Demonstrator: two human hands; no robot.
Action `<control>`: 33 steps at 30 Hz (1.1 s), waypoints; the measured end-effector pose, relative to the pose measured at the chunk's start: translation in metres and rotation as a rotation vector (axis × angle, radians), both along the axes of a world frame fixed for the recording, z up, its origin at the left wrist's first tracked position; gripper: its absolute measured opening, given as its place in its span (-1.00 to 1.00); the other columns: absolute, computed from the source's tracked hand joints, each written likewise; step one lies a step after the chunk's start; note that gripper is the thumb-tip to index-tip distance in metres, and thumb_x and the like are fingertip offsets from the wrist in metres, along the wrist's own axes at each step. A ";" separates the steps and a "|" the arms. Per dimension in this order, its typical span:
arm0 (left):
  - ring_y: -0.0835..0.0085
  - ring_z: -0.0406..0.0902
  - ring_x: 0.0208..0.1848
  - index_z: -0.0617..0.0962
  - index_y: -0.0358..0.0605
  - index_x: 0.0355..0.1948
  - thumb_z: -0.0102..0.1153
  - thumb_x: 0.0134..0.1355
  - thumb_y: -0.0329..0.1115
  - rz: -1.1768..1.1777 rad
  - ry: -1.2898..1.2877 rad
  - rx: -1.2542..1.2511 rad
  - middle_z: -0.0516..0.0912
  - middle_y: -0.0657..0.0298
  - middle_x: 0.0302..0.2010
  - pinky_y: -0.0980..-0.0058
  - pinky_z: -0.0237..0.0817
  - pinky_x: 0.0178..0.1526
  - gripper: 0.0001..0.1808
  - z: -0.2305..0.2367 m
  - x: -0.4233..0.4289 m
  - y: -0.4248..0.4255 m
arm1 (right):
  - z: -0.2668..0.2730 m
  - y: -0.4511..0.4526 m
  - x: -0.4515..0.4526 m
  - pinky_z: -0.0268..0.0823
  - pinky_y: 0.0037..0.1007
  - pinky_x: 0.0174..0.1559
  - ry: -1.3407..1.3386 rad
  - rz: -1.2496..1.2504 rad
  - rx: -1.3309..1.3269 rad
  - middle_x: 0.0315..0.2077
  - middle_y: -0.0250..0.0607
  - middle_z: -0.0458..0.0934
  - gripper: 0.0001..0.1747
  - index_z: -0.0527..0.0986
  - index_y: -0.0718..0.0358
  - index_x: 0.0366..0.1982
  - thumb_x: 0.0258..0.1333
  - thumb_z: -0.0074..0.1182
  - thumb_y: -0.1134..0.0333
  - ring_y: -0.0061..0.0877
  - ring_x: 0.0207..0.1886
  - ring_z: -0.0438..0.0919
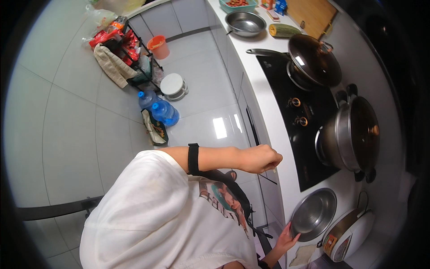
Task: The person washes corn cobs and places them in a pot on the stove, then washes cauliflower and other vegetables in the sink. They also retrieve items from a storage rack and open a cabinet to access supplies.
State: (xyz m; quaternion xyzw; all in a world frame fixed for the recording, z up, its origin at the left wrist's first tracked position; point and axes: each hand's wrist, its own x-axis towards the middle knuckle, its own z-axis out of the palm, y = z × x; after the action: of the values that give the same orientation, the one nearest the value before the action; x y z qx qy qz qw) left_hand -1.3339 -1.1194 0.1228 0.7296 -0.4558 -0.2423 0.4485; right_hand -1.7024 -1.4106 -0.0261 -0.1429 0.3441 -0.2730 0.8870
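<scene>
Above the counter's front edge, beside the induction or gas hob (302, 134), my left hand (262, 159) is curled into a fist; its palm side is hidden, and a tiny pale spot shows below the fingers. My right hand (287, 238) grips the rim of an empty stainless steel basin (314, 215) at the lower right, thumb and fingers at its near edge. On the hob stand a steel pot with a glass lid (359, 134) and a long-handled pan (295, 75) under a tilted-looking glass lid (314, 60).
Up the counter lie a second steel basin (245, 23), a cut green gourd (285, 30), a wooden cutting board (312, 15) and a teal basket of red food (238, 7). A round lidded appliance (351, 235) leans near the wall. On the floor are water bottles (165, 112), a white stool (173, 85) and an orange bucket (158, 47).
</scene>
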 end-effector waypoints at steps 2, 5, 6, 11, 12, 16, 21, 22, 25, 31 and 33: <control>0.10 0.52 -0.40 0.41 -0.31 -0.47 0.11 0.06 -0.54 0.018 0.001 -0.010 0.52 0.06 -0.52 0.27 0.32 -0.34 -0.89 0.001 0.010 0.024 | -0.015 -0.008 0.014 0.33 -0.23 0.17 0.094 -0.110 0.119 0.16 0.16 0.21 -0.37 0.13 0.51 0.17 0.14 0.03 0.34 -0.08 0.20 0.27; 0.11 0.52 -0.41 0.41 -0.30 -0.47 0.11 0.06 -0.54 0.070 -0.017 -0.039 0.52 0.07 -0.53 0.27 0.32 -0.35 -0.90 0.000 0.025 0.062 | -0.032 -0.021 0.017 0.33 -0.26 0.18 0.026 -0.115 0.233 0.23 0.14 0.11 -0.32 -0.03 0.54 0.23 0.09 -0.13 0.55 -0.06 0.27 0.19; 0.12 0.52 -0.41 0.41 -0.30 -0.47 0.10 0.06 -0.54 0.092 -0.028 -0.032 0.52 0.08 -0.53 0.27 0.32 -0.35 -0.90 -0.001 0.031 0.077 | -0.036 -0.024 0.016 0.34 -0.27 0.17 0.019 -0.110 0.232 0.24 0.13 0.08 -0.30 -0.07 0.54 0.24 0.07 -0.15 0.58 -0.06 0.28 0.18; 0.13 0.52 -0.42 0.41 -0.29 -0.48 0.11 0.06 -0.53 0.216 0.012 0.056 0.52 0.09 -0.54 0.28 0.32 -0.35 -0.89 -0.004 0.057 0.147 | -0.044 -0.026 0.015 0.43 -0.33 0.08 0.046 -0.185 0.142 0.28 0.10 -0.01 -0.20 -0.20 0.49 0.28 0.03 -0.17 0.60 -0.06 0.29 0.16; 0.14 0.52 -0.43 0.41 -0.28 -0.48 0.11 0.06 -0.53 0.236 0.018 0.072 0.52 0.09 -0.54 0.28 0.32 -0.35 -0.89 -0.006 0.061 0.158 | -0.044 -0.025 0.016 0.44 -0.34 0.06 0.025 -0.169 0.172 0.28 0.10 -0.02 -0.20 -0.19 0.48 0.28 0.02 -0.16 0.61 -0.06 0.28 0.18; 0.14 0.52 -0.43 0.41 -0.26 -0.47 0.13 0.05 -0.51 0.277 0.036 0.093 0.53 0.11 -0.55 0.28 0.32 -0.35 -0.88 -0.012 0.070 0.187 | -0.046 -0.022 0.026 0.47 -0.39 0.02 -0.019 -0.156 0.268 0.28 0.10 0.00 -0.24 -0.10 0.49 0.27 0.02 -0.14 0.60 -0.12 0.22 0.29; 0.14 0.52 -0.43 0.41 -0.27 -0.48 0.14 0.05 -0.49 0.309 0.046 0.107 0.53 0.11 -0.55 0.29 0.32 -0.35 -0.86 -0.017 0.069 0.198 | -0.055 -0.016 0.036 0.47 -0.48 -0.01 0.103 -0.104 0.056 0.28 0.19 -0.03 -0.35 0.02 0.55 0.21 0.03 -0.18 0.61 -0.20 0.12 0.39; 0.14 0.52 -0.43 0.41 -0.27 -0.48 0.15 0.05 -0.48 0.312 0.042 0.115 0.53 0.11 -0.55 0.29 0.32 -0.35 -0.85 -0.018 0.069 0.198 | -0.057 -0.015 0.038 0.47 -0.50 -0.01 0.053 -0.037 0.060 0.28 0.22 -0.03 -0.36 0.04 0.56 0.20 0.04 -0.19 0.61 -0.21 0.10 0.40; 0.14 0.52 -0.43 0.41 -0.27 -0.48 0.15 0.05 -0.47 0.326 0.041 0.139 0.53 0.10 -0.55 0.29 0.32 -0.36 -0.85 -0.020 0.066 0.196 | -0.061 -0.014 0.036 0.46 -0.53 -0.02 0.048 -0.102 0.097 0.27 0.27 -0.02 -0.37 0.03 0.56 0.21 0.05 -0.20 0.60 -0.22 0.10 0.40; 0.16 0.51 -0.46 0.42 -0.26 -0.47 0.17 0.06 -0.45 0.341 0.019 0.125 0.52 0.09 -0.55 0.30 0.31 -0.39 -0.84 -0.022 0.058 0.183 | -0.066 -0.027 0.010 0.46 -0.54 -0.06 -0.001 0.020 0.127 0.28 0.23 -0.04 -0.33 -0.01 0.53 0.23 0.06 -0.17 0.59 -0.34 0.04 0.44; 0.14 0.51 -0.44 0.42 -0.27 -0.47 0.16 0.05 -0.46 0.335 0.032 0.134 0.53 0.08 -0.54 0.28 0.32 -0.37 -0.85 -0.023 0.057 0.177 | -0.064 -0.025 0.002 0.46 -0.54 -0.08 0.080 0.032 0.033 0.28 0.23 -0.03 -0.32 -0.01 0.53 0.24 0.05 -0.16 0.59 -0.35 0.00 0.47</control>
State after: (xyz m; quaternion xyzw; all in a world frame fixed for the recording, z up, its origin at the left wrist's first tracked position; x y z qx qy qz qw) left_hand -1.2768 -0.9426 0.0995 0.8198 -0.3034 -0.2057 0.4400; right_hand -1.6999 -1.4352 -0.0902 -0.1444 0.3815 -0.2470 0.8790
